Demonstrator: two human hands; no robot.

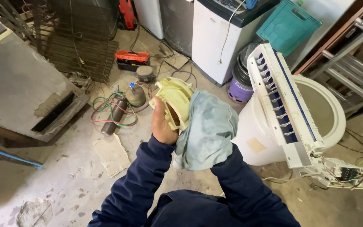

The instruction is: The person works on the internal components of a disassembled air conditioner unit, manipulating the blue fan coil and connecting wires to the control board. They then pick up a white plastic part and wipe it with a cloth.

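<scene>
My left hand grips a yellow plastic part held up before me. My right hand is hidden under a grey-blue cloth pressed against the part; its grip cannot be told. A white washer stands to the right.

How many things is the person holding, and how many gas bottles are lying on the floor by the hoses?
Yellowish plastic part, in the left hand: 1
Grey-green cloth, covering the right hand: 1
Gas bottles on the floor, one round and one long and dark: 2
Total: 4
</scene>
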